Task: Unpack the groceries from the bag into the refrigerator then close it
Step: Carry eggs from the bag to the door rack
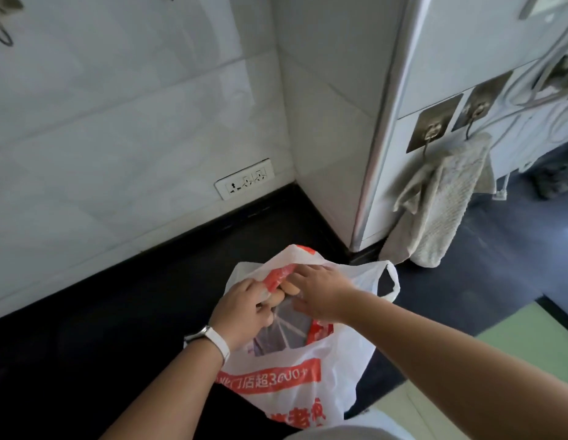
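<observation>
A white plastic bag (295,376) with red print stands on the black countertop (117,312), its mouth open. Both hands are at the mouth. My left hand (241,309), a white watch on its wrist, curls its fingers round brown eggs (284,293) at the bag's opening. My right hand (320,293) reaches in from the right, fingers spread and lying on the bag's red-printed rim next to the eggs. A clear inner wrap shows inside the bag. The refrigerator is not in view.
A white tiled wall with a power socket (244,179) backs the counter. To the right stands a white wall corner (381,122) with metal hooks and a hanging grey towel (441,201). Dark floor and a green surface (530,341) lie at the right.
</observation>
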The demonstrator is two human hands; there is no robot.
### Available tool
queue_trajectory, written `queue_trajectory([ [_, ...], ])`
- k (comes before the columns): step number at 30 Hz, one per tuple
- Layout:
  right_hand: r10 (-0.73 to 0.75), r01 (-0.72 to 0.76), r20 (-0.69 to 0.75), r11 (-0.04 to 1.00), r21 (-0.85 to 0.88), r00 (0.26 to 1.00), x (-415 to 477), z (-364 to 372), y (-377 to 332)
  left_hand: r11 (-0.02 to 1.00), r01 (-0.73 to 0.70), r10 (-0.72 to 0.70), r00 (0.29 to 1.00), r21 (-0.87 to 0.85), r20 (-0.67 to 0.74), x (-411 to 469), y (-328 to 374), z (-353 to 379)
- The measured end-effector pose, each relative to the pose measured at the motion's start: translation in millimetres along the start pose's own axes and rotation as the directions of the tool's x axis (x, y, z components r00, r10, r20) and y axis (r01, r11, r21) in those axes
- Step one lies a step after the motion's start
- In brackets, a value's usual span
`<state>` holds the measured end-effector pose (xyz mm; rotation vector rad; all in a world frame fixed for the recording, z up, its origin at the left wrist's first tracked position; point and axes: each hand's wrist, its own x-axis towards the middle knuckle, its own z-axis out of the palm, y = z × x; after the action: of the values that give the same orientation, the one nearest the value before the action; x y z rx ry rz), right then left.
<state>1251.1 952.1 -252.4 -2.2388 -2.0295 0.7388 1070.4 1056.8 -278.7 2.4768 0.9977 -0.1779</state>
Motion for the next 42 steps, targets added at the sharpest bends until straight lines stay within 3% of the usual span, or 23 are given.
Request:
queue_trajectory([
  [5,0.038,-0.038,0.015,0.999,-0.023,0.999,30.5,10.9,5.3,0.982,-0.163,0.168,0.985,0.095,-0.048,8.9,-13.5,14.9],
  [10,0.043,-0.041,0.063,0.998,-0.037,0.997,51.2,19.8,8.5,0.899,-0.395,0.407,0.913,0.189,-0.032,16.6,-13.5,34.5],
  [18,-0.053,0.054,0.051,0.999,-0.007,0.997,65.8,24.1,8.1,0.922,-0.353,0.356,0.934,0.156,0.011,40.3,-30.8,36.0],
  [24,-0.046,0.047,0.066,0.999,-0.021,0.997,78.7,42.0,11.6,0.940,-0.273,0.272,0.962,0.206,0.029,50.1,-36.3,44.3],
  [33,0.093,-0.109,0.117,0.984,0.139,0.989,73.2,68.6,19.3,0.948,-0.188,0.173,0.982,0.256,0.080,59.2,-30.8,49.8],
  [42,0.240,-0.254,0.086,0.888,0.383,0.967,46.2,63.9,19.1,0.984,-0.175,0.177,0.960,0.032,-0.215,22.4,-20.7,33.5],
])
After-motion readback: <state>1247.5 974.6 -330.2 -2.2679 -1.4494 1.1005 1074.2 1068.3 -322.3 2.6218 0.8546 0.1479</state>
